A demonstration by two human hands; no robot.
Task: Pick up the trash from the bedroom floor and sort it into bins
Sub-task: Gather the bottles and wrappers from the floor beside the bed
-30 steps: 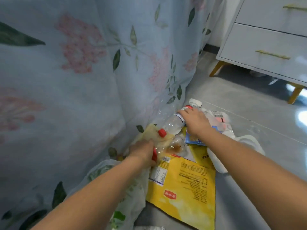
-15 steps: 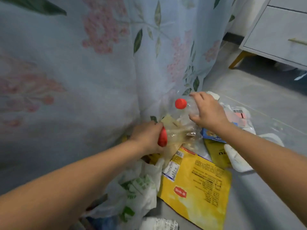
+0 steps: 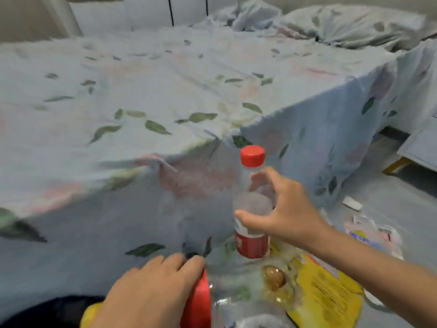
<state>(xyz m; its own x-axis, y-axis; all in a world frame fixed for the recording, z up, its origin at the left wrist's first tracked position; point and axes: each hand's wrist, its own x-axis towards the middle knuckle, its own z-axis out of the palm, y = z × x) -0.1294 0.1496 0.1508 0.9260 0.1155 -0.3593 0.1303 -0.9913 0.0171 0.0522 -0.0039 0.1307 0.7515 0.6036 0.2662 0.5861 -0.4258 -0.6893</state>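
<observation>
Right hand [image 3: 287, 213] grip wrapped round upright bottle [image 3: 253, 204], cap up, before the bed [image 3: 142, 91]; left hand [image 3: 151, 294] clutching red-labelled plastic [image 3: 198, 306], lower down.

A bed [image 3: 146, 91] fills most of the view, covered by a pale blue sheet [image 3: 295, 147] printed with green leaves and faint pink flowers. The sheet hangs over the bed's near corner down to the floor. At the far end of the bed lies a rumpled pillow [image 3: 350, 24] in the same print, with a white headboard [image 3: 151, 13] behind it. Right of the bed runs a grey, smooth floor [image 3: 387, 190]. At the right edge, beside the bed, stands a pale cabinet [image 3: 421, 147] on a yellowish leg [image 3: 393, 165]. The light is soft and even.
</observation>
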